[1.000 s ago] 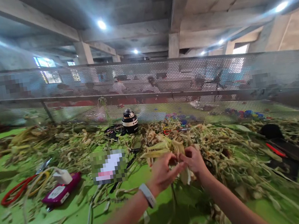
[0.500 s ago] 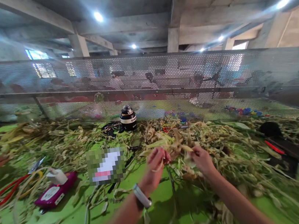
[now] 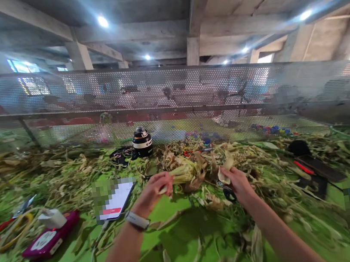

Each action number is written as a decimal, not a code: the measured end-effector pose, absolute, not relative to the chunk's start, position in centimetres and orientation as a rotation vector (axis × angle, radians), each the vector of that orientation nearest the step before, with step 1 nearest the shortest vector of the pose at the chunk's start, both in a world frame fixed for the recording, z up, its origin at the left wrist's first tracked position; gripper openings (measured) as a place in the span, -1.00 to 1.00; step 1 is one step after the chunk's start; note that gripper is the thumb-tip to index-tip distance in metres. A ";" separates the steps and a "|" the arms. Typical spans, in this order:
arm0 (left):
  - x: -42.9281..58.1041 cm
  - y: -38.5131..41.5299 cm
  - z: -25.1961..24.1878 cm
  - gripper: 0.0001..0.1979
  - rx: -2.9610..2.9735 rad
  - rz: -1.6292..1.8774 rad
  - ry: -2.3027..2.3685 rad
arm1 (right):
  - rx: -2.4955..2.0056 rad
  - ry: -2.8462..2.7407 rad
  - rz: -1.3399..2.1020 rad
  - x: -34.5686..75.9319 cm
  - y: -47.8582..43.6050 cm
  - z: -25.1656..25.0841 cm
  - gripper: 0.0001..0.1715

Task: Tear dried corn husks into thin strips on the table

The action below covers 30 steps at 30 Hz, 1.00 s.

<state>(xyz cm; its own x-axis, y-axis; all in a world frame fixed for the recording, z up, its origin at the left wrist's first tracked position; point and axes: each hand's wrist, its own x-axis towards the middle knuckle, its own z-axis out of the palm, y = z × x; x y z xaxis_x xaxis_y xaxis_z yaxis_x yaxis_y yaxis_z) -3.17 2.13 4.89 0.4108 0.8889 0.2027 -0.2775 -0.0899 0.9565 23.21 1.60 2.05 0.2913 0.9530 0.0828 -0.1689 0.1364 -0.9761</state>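
My left hand (image 3: 160, 186) is closed at the left end of a bundle of pale green and tan dried corn husks (image 3: 185, 173). The fingers hide how that end is gripped. To the right, my right hand (image 3: 237, 185) pinches a cream-coloured piece of husk (image 3: 226, 173) between thumb and fingers. Black-handled scissors (image 3: 229, 193) show just beneath that hand, partly covered by it; whether they touch is unclear. A wristband (image 3: 137, 220) is on my left wrist.
Loose dried husks (image 3: 79, 170) litter the green table (image 3: 175, 248). A phone (image 3: 118, 202) and a purple power strip (image 3: 51, 237) with cables lie left. A black jar (image 3: 142, 142) stands by the perforated metal screen (image 3: 164, 102). Dark tools (image 3: 313, 172) lie right.
My hands have moved farther apart, the left one going left. The husk bundle and the scissors show more plainly. The view has turned slightly right, and another person's hand has left the left edge.
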 end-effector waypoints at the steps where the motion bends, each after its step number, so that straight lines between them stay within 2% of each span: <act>1: -2.6 2.2 4.6 -0.72 1.413 1.080 0.808 | -1.108 -0.917 1.019 22.7 1.4 2.1 -0.61; 4: -0.5 1.8 3.5 -0.66 1.620 1.154 1.077 | -1.092 -0.963 1.092 20.6 0.5 2.0 -0.57; 6: 0.8 1.0 2.7 -0.62 1.732 1.093 1.041 | -1.069 -1.072 1.162 19.0 -0.3 1.7 -0.59; 9: 2.3 -0.1 1.8 -0.66 1.812 1.000 0.954 | -0.992 -1.208 1.199 17.0 -1.5 0.9 -0.64; 14: 3.0 0.0 0.6 -0.65 1.814 1.121 0.908 | -0.994 -1.147 1.191 16.2 -1.9 0.5 -0.70; 20: 1.1 0.3 2.7 -0.59 1.356 1.021 0.555 | -1.040 -0.644 0.941 21.5 0.9 1.7 -0.63; 25: -2.9 1.1 6.1 -0.60 0.659 1.465 0.098 | -1.063 -0.535 0.850 25.6 2.1 2.1 -0.64; 27: -3.6 1.8 6.1 -0.59 0.646 1.536 0.137 | -1.065 -0.566 0.879 25.3 1.9 2.1 -0.66; 30: -3.3 2.8 4.7 -0.55 1.037 1.368 0.606 | -1.070 -0.653 0.971 23.5 1.2 2.1 -0.65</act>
<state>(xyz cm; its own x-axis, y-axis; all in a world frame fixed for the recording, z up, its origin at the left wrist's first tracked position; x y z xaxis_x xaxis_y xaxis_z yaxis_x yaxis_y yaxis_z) -3.25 2.80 4.69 0.1575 0.9646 0.2116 -0.4915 -0.1093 0.8640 23.50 1.23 2.12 0.4470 0.8945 -0.0072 -0.3304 0.1576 -0.9306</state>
